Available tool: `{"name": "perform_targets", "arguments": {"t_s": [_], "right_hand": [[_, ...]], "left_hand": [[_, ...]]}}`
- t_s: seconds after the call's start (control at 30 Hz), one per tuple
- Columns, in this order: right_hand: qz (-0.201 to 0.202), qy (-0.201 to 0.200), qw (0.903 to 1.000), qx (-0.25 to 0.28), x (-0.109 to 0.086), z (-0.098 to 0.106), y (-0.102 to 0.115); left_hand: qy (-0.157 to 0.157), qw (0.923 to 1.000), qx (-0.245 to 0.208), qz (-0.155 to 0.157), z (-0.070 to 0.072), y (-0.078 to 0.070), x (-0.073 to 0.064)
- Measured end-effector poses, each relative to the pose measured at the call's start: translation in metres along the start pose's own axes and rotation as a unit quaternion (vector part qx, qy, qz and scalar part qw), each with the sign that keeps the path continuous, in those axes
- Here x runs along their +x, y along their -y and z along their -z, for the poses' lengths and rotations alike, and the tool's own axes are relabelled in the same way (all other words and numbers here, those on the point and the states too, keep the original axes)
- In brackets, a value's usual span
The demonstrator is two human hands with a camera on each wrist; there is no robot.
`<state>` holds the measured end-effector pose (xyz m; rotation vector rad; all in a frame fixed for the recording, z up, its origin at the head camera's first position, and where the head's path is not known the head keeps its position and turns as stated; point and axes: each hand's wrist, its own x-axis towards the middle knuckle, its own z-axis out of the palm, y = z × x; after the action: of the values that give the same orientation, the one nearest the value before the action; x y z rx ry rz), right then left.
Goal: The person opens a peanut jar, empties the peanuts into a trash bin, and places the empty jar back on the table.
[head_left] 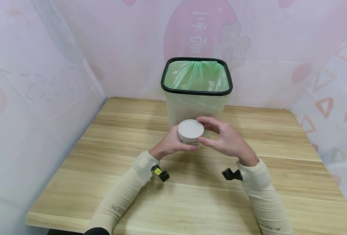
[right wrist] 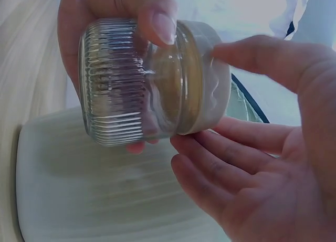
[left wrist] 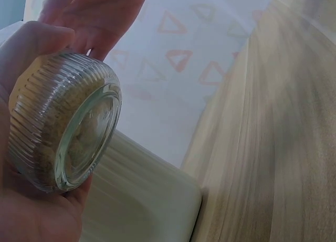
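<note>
A ribbed glass jar (right wrist: 115, 82) with a pale lid (head_left: 190, 129) is held up above the table, in front of the bin. My left hand (head_left: 173, 141) grips the jar round its glass body, thumb on the near side. From the right, my right hand (head_left: 224, 138) holds the lid's edge between thumb and fingers. The lid sits on the jar's mouth. Seen from below in the left wrist view, the jar's glass base (left wrist: 89, 139) shows something brownish through it; what that is I cannot tell.
Behind the hands stands a pale bin (head_left: 195, 106) with a black rim (head_left: 197, 93) and a green plastic liner (head_left: 198, 75). It stands on a wood-grain table (head_left: 108, 169). Printed pinkish sheets (head_left: 126, 49) hang behind and at both sides.
</note>
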<state>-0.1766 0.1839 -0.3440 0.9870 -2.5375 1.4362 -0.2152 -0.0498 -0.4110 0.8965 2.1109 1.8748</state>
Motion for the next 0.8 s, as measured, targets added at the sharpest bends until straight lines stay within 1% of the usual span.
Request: {"name": "perform_targets", "arguments": {"t_s": [0.1,0.2,0.3,0.4,0.53,0.67,0.8], "right_hand": [[-0.013,0.008,0.9999,0.001,0.0,-0.002,0.0],[-0.032,0.003,0.9993,-0.021,0.0,-0.005,0.002],[-0.043,-0.015,0.9969,-0.065,0.0,-0.009,0.005],[-0.045,-0.041,0.9914,-0.116,0.0,-0.015,0.009],[-0.046,-0.071,0.9841,-0.156,0.001,-0.023,0.011],[-0.049,-0.091,0.9813,-0.163,0.002,-0.029,0.011],[-0.049,-0.098,0.9811,-0.16,0.002,-0.031,0.01]], "left_hand": [[0.002,1.0,0.001,-0.002,0.0,0.0,0.0],[0.004,1.0,-0.003,0.0,0.0,0.001,0.0],[0.004,1.0,-0.001,0.001,0.0,0.001,0.0],[0.002,1.0,0.008,0.003,0.0,0.001,-0.001],[0.0,0.9996,0.026,0.006,0.0,0.002,-0.001],[0.005,0.9997,0.026,0.002,-0.001,0.002,0.0],[0.008,0.9998,0.018,0.0,-0.002,0.003,0.0]]}}
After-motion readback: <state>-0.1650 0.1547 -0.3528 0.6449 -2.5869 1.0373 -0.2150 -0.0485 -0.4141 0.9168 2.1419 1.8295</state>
